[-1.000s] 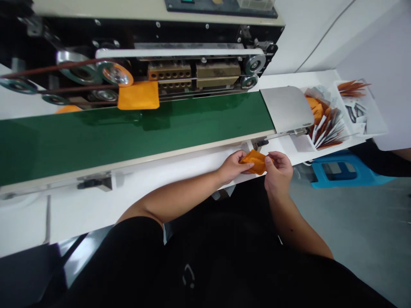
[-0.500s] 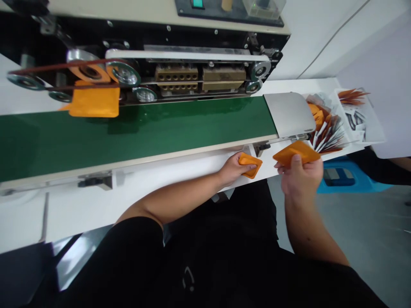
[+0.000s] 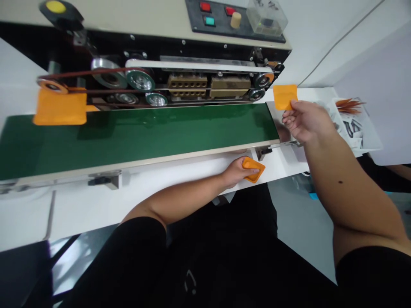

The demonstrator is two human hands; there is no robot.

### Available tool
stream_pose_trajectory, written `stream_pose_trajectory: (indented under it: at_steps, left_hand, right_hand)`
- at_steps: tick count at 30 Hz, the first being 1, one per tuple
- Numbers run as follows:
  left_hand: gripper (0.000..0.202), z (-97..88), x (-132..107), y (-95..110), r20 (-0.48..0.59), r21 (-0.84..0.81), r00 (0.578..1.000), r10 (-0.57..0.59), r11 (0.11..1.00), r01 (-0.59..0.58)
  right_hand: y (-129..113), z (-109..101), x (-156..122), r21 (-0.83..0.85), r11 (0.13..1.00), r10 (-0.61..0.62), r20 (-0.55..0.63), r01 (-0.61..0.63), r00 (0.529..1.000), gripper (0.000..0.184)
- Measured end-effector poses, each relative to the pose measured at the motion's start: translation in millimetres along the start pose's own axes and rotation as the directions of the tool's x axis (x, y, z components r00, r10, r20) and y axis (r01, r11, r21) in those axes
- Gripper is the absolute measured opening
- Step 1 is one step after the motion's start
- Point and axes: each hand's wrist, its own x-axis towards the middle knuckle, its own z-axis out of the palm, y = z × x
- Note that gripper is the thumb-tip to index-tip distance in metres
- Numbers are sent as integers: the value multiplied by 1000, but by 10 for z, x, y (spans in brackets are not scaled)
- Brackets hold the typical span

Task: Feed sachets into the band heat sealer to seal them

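Observation:
Between the fingers of my right hand (image 3: 306, 119) is a small flat orange packet (image 3: 284, 96), raised at the right end of the band sealer's (image 3: 192, 64) rollers. My left hand (image 3: 239, 172) grips another orange packet (image 3: 253, 170), possibly more than one, just below the front rail of the conveyor. At the left end of the machine, one more orange packet (image 3: 61, 109) hangs from the rollers over the green conveyor belt (image 3: 180, 130). The tip of a further packet shows behind it.
White bins (image 3: 369, 143) with orange packets and small printed sachets stand at the right, partly behind my right forearm. Buttons and a knob (image 3: 236, 19) sit on the machine's control panel. A black clamp (image 3: 263, 152) juts from the conveyor's front.
My right hand has moved up and away from me with its packet, to the machine's right end. The packet in the rollers has travelled left. My left hand has barely moved.

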Motion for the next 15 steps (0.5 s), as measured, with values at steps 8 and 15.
stream_pose_trajectory:
  at_steps: [8,15]
  left_hand:
    - [64,-6,17,-32,33,-32,999,6,999,-5]
    - [63,-11,17,-49,33,-24,999,13,1000,-12]
  right_hand:
    - [-202,433,-42,61,923,373,106,-380,922,23]
    - [-123,739,-29,38,953,285,227,-301,931,28]
